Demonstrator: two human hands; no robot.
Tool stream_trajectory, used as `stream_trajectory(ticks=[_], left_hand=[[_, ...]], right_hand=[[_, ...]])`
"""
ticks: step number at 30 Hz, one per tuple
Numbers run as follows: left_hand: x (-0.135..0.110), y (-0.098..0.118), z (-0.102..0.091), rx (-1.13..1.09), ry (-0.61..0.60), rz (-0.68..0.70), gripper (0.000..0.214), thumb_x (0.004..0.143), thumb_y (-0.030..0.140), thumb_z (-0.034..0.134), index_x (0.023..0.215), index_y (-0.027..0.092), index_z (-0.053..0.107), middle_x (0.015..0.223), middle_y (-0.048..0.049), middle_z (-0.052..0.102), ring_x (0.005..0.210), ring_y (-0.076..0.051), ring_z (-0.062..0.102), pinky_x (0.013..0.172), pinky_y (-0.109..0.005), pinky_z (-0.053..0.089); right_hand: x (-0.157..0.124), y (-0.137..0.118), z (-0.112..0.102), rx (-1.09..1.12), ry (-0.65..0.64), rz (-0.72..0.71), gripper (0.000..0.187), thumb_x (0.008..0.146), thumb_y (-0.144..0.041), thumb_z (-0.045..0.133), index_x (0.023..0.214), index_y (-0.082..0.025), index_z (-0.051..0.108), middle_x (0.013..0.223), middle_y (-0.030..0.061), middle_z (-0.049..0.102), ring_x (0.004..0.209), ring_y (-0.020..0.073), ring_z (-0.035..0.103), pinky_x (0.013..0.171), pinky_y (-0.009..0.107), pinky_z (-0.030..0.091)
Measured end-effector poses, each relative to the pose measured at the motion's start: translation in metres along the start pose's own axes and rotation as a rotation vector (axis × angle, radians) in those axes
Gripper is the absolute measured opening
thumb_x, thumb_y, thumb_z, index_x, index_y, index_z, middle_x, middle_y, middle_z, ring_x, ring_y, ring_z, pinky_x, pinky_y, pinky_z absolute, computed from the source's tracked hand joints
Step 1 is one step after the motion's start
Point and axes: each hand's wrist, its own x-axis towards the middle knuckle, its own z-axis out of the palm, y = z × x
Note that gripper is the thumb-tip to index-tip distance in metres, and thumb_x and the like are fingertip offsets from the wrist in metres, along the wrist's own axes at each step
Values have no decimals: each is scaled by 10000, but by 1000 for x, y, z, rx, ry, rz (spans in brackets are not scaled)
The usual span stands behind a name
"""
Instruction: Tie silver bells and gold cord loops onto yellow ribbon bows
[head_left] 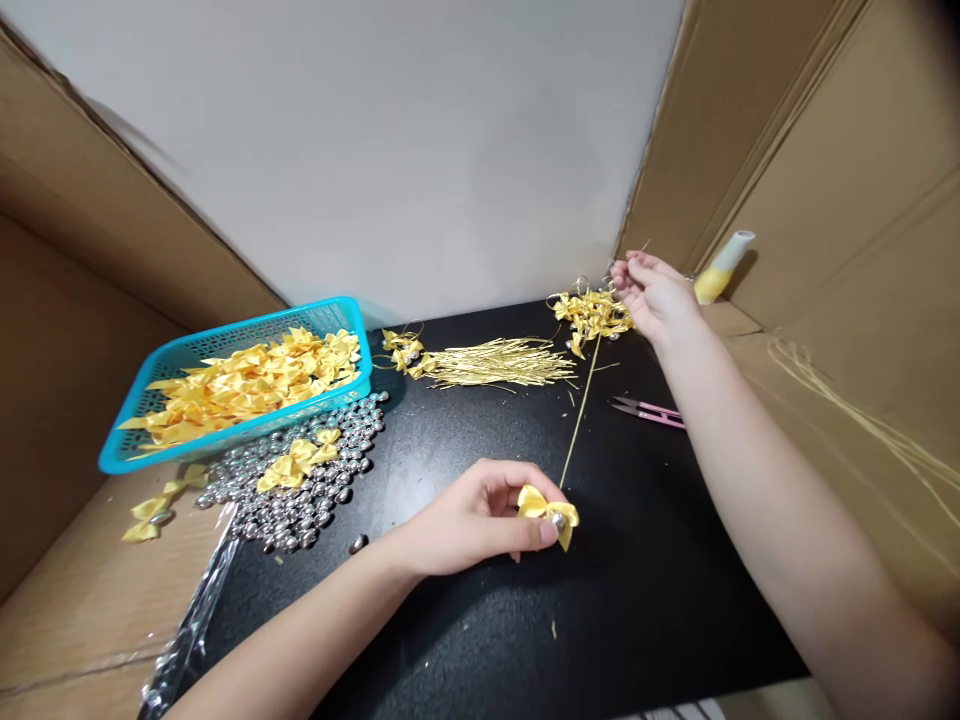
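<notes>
My left hand (480,520) pinches a yellow ribbon bow (534,503) between thumb and fingers, low over the black table. A silver bead (558,521) sits at the bow's middle, by my thumb tip. From the bow a gold cord (577,430) runs up and away, straight, towards the heap of finished-looking bows. My right hand (654,295) is raised at the back right, fingers pinched together; a short gold cord end shows above them. Whether this is the same cord is hard to see near the heap. Beaded bows on cords (592,315) lie beside and behind that hand.
A turquoise basket (124,452) of yellow bows stands at left, silver beads (300,510) spread before it. Cut gold cords (502,362) lie at the back centre. Pink-handled thread snips (649,411) lie near my right forearm. A yellow-white cone (724,268) stands by the cardboard wall.
</notes>
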Motion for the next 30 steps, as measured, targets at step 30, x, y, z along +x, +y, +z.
stream_trajectory(ticks=[30], left_hand=[[0, -11, 12, 194, 58, -47, 190, 819, 211, 705, 971, 100, 727, 835, -96, 741, 715, -121, 633, 672, -232, 475]], right_hand=[[3, -6, 1, 50, 186, 81, 314, 936, -12, 414, 679, -167, 504, 590, -60, 491, 491, 28, 501, 505, 107, 472]])
